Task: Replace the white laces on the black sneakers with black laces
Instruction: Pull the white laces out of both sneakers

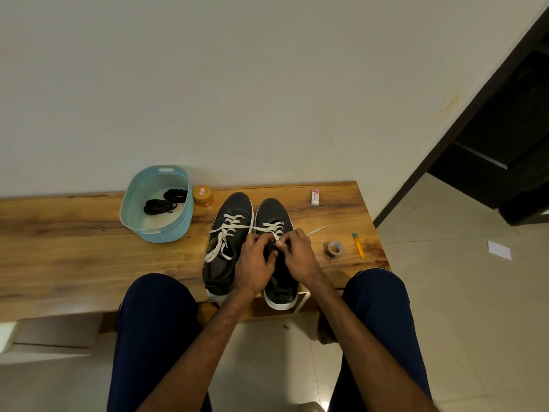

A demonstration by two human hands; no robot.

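White lace | right hand pinches it | left hand curled, hold unclear

Home interior, likely a hallway. Plain painted wall, tiled floor, dark door frame. Low live-edge wooden bench against the wall.

We look forward and down from a single wide-angle head camera, seated close over a wooden bench, the black sneakers at centre; our knees frame the near edge, a pale wall fills the far half, a dark doorway at far right.
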